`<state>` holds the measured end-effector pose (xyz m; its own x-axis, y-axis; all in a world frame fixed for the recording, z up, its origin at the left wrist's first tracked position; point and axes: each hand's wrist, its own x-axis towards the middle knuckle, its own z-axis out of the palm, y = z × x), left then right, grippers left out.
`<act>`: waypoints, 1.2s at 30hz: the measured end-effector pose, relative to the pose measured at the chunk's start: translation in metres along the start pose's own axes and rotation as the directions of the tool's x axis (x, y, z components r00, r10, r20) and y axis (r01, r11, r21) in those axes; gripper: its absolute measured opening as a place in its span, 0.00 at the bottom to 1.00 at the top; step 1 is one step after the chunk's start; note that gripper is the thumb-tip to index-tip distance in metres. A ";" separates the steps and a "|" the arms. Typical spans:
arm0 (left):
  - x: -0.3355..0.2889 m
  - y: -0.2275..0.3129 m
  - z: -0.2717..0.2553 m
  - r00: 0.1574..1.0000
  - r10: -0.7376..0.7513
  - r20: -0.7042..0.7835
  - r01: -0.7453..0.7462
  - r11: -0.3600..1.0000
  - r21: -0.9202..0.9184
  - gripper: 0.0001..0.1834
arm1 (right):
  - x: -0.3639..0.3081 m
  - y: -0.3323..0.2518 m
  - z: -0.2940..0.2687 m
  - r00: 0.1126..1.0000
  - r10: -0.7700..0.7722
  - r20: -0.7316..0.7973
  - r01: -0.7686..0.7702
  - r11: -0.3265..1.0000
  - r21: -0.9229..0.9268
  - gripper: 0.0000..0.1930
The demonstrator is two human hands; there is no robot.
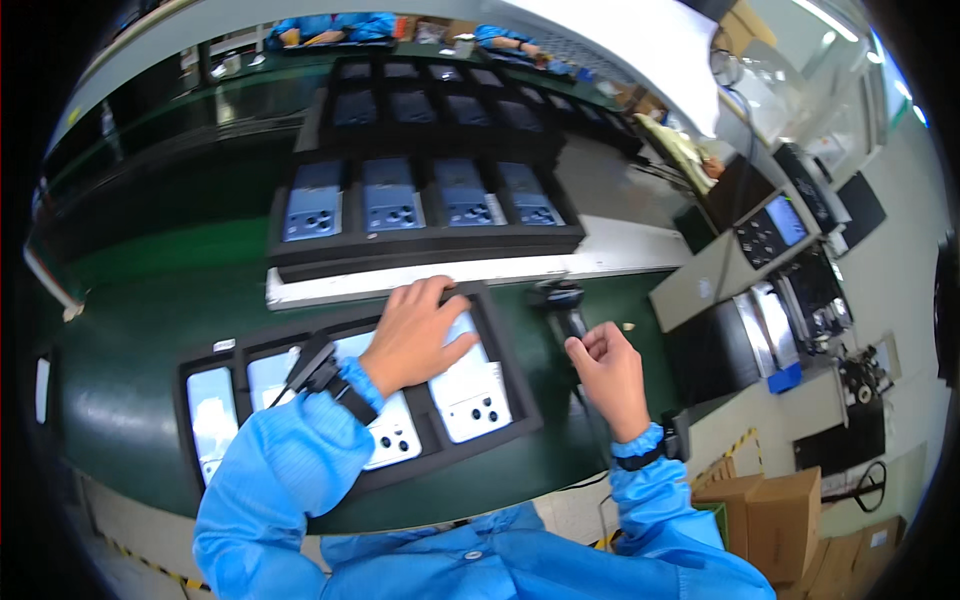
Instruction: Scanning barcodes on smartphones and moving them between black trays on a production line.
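Observation:
My left hand (415,335) lies over the upper part of the rightmost light-blue phone (470,400) in the near black tray (520,400). Its fingers are spread toward the tray's far edge and the thumb is apart, over the phone. That phone lies with its camera lenses toward me. More phones sit in slots to the left, partly covered by my left forearm and sleeve. To the right of the tray, my right hand (612,375) is closed at the handle of a black handheld scanner (562,303). The scanner's head points away from me; the fingers hide part of its handle.
Beyond a white ledge (430,280), another black tray (430,243) holds several blue phones, with further trays stacked behind. A grey machine with a small screen (786,220) stands at right. Cardboard boxes (780,520) are at lower right. Other people's blue sleeves (365,27) appear far back.

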<state>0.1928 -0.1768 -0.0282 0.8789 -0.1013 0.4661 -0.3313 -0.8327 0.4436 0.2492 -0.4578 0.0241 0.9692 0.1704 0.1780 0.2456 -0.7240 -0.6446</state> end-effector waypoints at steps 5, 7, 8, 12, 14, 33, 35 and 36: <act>-0.005 0.001 -0.002 0.997 -0.038 0.069 0.032 0.996 0.086 0.21 | 0.016 0.040 0.023 0.999 0.005 0.032 -0.005 1.000 0.019 0.36; -0.005 0.003 -0.012 0.996 -0.021 0.089 0.016 0.998 0.054 0.25 | 0.027 0.041 0.017 0.972 0.062 0.226 -0.062 0.998 -0.006 0.38; -0.008 0.004 -0.020 0.992 -0.040 0.116 0.040 0.999 -0.003 0.27 | 0.028 0.041 0.016 0.973 0.064 0.223 -0.066 0.998 0.001 0.38; -0.030 -0.005 -0.063 0.949 -0.193 0.249 0.208 0.978 -0.033 0.21 | 0.020 0.013 0.010 0.942 0.117 0.315 -0.199 0.949 0.244 0.27; -0.053 -0.018 -0.078 0.955 -0.210 0.208 0.215 0.977 -0.001 0.16 | 0.006 -0.026 0.009 0.797 0.117 0.593 -0.550 0.545 0.633 0.16; -0.074 -0.025 -0.080 0.968 -0.215 0.131 0.202 0.974 0.101 0.13 | -0.051 -0.083 0.030 0.504 -0.099 0.858 -0.565 0.714 0.415 0.24; -0.068 -0.020 -0.076 0.969 -0.203 0.139 0.191 0.977 0.097 0.13 | -0.038 -0.055 0.022 0.725 -0.012 0.689 -0.444 0.757 0.479 0.21; -0.065 -0.017 -0.075 0.970 -0.208 0.127 0.195 0.975 0.111 0.14 | -0.029 -0.039 0.017 0.814 0.060 0.578 -0.384 0.802 0.457 0.21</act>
<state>0.1159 -0.1147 -0.0084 0.9649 0.0061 0.2625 -0.1136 -0.8915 0.4385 0.2115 -0.4234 0.0316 0.8145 0.4814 -0.3239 -0.1664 -0.3410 -0.9252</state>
